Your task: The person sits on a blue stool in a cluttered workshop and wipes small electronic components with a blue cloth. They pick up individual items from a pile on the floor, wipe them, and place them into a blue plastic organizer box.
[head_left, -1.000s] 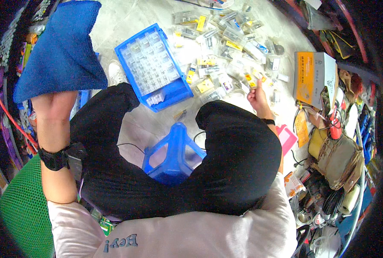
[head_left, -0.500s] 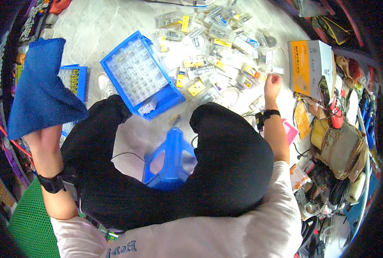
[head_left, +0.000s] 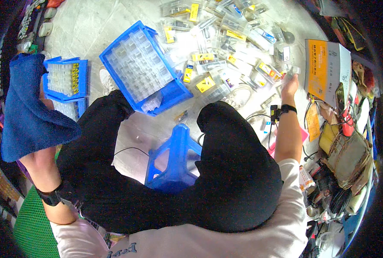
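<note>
On the left, a dark blue cloth (head_left: 34, 124) drapes over my left hand (head_left: 41, 158). Most of its fingers are hidden by the folds, but the hand grips the cloth. Far out on the right, my right hand (head_left: 290, 85) is closed, holding a small clear plastic box (head_left: 293, 70) at the fingertips. Beside that hand lies a heap of clear plastic boxes (head_left: 230, 51), several with yellow labels. Between the hands, a blue tray (head_left: 171, 98) carries rows of small clear compartments or containers (head_left: 137, 64).
A blue plastic stool (head_left: 174, 159) stands between my legs. Other blue-framed organizers (head_left: 62, 81) are at the left. An orange and grey carton (head_left: 322, 73) stands right of my right hand, above a jumble of bags and cables (head_left: 342, 155). Green mesh (head_left: 34, 228) shows lower left.
The view has shifted a little. My left hand and the blue cloth are lower and further left. My right hand has reached further right, with the small clear box still at its fingertips.
</note>
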A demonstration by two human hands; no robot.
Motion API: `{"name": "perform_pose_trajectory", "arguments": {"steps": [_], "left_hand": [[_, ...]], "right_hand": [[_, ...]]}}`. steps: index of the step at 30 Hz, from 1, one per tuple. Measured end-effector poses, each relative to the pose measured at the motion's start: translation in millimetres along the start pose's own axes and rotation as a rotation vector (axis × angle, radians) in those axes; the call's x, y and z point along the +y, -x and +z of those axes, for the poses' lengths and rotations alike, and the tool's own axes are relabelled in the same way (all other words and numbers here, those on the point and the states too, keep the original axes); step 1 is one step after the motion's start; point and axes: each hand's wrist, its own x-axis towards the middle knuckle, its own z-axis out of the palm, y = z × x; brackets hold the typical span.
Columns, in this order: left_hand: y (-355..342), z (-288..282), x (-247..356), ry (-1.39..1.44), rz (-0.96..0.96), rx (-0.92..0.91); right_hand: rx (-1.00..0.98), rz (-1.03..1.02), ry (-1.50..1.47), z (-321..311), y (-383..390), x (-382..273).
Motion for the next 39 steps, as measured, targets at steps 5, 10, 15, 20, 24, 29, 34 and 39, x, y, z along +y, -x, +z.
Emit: {"name": "perform_pose_trajectory", "arguments": {"steps": [5, 10, 15, 20, 24, 29, 34, 39], "left_hand": [[7, -1, -2, 0.024, -0.016, 0.000], [8, -3, -1, 0.038, -0.023, -0.003], [6, 0, -3, 0.066, -0.018, 0.000], [8, -2, -1, 0.079, -0.036, -0.021], [10, 7, 4, 0.221, -0.116, -0.017], [10, -21, 6, 0.062, -0.031, -0.022], [3, 0, 13, 0.239, 0.083, 0.055], [2, 18, 10, 0.221, -0.064, -0.083]], "right_hand": [[-0.166, 0.362, -0.700, -1, 44, -41], [-0.222, 0.310, -0.671, -2, 70, -77], [-0.561, 0.238, -0.576, 19, 74, -78], [-0.518, 0.245, -0.620, 86, 113, -79], [-0.383, 0.263, -0.629, 107, 125, -68], [-0.335, -0.341, 0.111, 119, 120, -62], [0.185, -0.328, 0.234, 49, 73, -64], [0.166, 0.011, 0.638, 2, -1, 9]]}}
